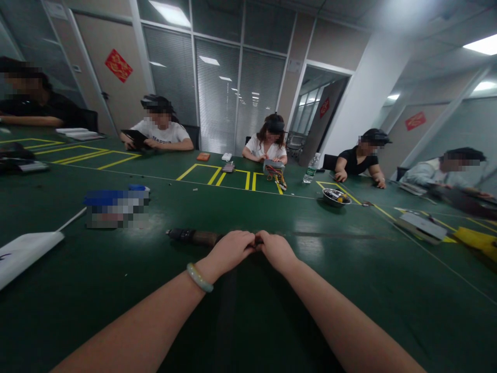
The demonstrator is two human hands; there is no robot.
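Observation:
My left hand, with a pale green bangle on its wrist, and my right hand meet above the green table in front of me. Fingers of both are bent and closed, fingertips touching at the middle. Whatever they pinch is small or hidden; I cannot make it out. A dark, tube-shaped tool with a narrow metal tip lies left of my hands, tip pointing left. Its right end passes behind my left hand, and I cannot tell whether that hand grips it.
A blue and white pack and a white box-like object lie left. Ahead are a metal bowl of small parts, a water bottle and a grey box with coloured wires. Several people sit across the green table.

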